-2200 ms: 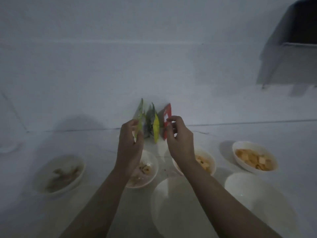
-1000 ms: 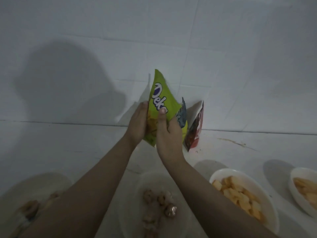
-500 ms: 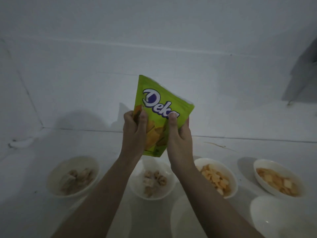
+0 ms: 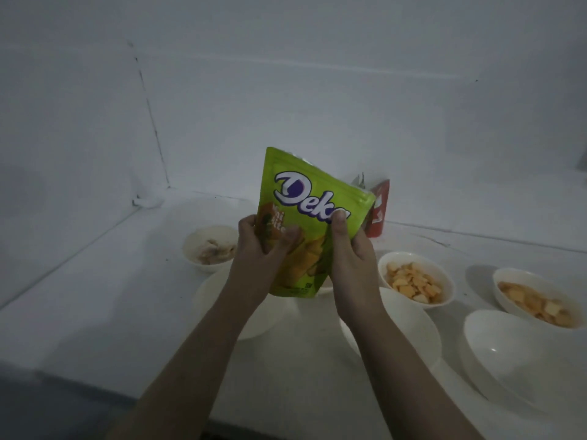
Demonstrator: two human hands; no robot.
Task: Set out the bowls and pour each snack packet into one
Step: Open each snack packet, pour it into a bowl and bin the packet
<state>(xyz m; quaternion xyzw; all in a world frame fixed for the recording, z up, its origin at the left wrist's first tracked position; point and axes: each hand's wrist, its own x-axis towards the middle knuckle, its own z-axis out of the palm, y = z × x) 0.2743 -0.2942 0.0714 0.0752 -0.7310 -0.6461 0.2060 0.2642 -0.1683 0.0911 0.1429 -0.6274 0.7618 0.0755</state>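
A green "Deka" snack packet is held upright above the counter, tilted a little to the left. My left hand grips its left edge and my right hand grips its right side, thumb on the front. Three white bowls hold snacks: one at far left, one with orange pieces, one at far right. Empty white bowls sit nearer me: under my left forearm, under my right forearm, and at the right. A fourth bowl is mostly hidden behind the packet.
A red packet stands against the back wall behind the green one. The white counter meets a wall on the left and at the back. Its front edge runs along the lower left.
Both hands lifted the green packet out of the row of packets by the wall and brought it toward me over the bowls. My view has swung to the left.
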